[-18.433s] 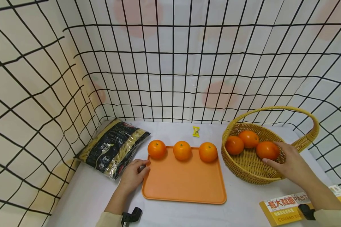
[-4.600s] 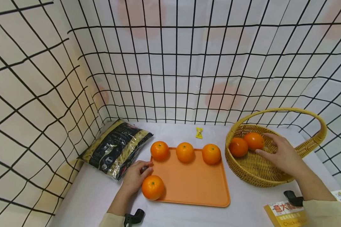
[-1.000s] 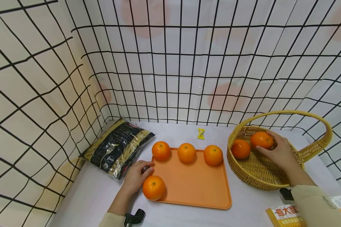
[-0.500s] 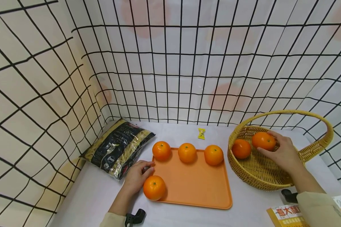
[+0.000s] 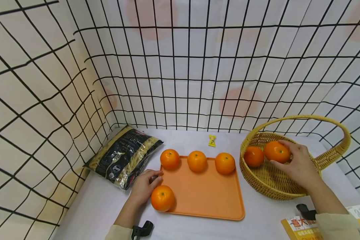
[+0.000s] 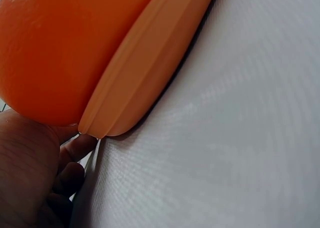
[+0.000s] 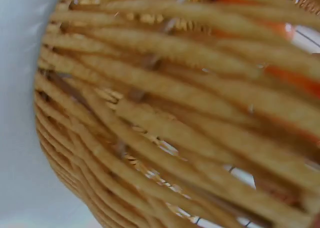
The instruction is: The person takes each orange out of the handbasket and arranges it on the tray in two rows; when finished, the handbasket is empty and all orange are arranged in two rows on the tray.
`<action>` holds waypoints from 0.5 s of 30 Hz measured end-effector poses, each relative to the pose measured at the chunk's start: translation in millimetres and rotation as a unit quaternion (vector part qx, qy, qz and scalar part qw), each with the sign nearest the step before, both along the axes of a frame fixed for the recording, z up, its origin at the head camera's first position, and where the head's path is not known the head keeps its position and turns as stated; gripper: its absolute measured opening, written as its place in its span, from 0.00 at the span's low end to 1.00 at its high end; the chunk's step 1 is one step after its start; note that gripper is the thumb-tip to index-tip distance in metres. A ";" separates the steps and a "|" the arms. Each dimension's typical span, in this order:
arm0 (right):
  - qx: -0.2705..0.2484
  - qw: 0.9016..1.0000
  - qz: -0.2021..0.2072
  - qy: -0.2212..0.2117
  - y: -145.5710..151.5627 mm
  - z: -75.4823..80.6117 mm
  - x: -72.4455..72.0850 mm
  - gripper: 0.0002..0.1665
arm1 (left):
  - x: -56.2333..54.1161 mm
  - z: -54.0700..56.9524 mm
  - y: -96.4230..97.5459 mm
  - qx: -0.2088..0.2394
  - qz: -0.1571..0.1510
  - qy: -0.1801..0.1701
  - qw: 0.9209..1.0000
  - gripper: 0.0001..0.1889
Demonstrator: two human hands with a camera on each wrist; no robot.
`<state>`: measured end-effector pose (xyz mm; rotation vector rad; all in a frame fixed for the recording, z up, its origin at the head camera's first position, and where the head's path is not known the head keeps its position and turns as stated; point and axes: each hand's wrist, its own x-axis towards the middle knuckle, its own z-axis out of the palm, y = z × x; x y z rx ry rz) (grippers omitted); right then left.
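My right hand (image 5: 301, 165) holds an orange (image 5: 277, 152) between thumb and fingers inside the wicker basket (image 5: 268, 188). Another orange (image 5: 253, 156) lies beside it, against the basket's left wall. Through blurred wicker (image 7: 165, 102), the right wrist view shows orange patches; that hand is hidden there. My left hand (image 5: 142, 188) grips the left rim of the orange plastic tray (image 5: 207, 196), its fingers at the rim in the left wrist view. Right by its thumb, an orange (image 5: 162, 198) sits on the tray's near left corner. Three oranges (image 5: 197, 162) line the tray's far edge.
A black and gold bag of pasta (image 5: 124, 156) lies left of the tray. A small yellow wrapped candy (image 5: 212, 140) is behind it. At the front right, a yellow pasta box (image 5: 301, 228) is partly under my right sleeve. Black wire grid (image 5: 183, 56) walls the back and sides.
One orange has gone from the basket to the tray's near left corner. My right hand then took hold of another and has just drawn it slightly nearer. The left hand stays put.
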<state>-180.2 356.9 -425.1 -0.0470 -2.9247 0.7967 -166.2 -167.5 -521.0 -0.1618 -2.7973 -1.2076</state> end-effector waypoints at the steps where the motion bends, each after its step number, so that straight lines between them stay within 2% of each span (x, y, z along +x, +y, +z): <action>1: 0.001 1.000 0.000 0.002 -1.9 1.1 2.0 0.55 | 0.0 0.2 -0.1 0.000 0.000 0.000 1.000 0.12; 15: 0.011 0.999 -0.001 0.030 -27.1 10.2 25.9 0.55 | 0.1 -1.1 0.0 -0.006 -0.002 0.004 1.000 0.12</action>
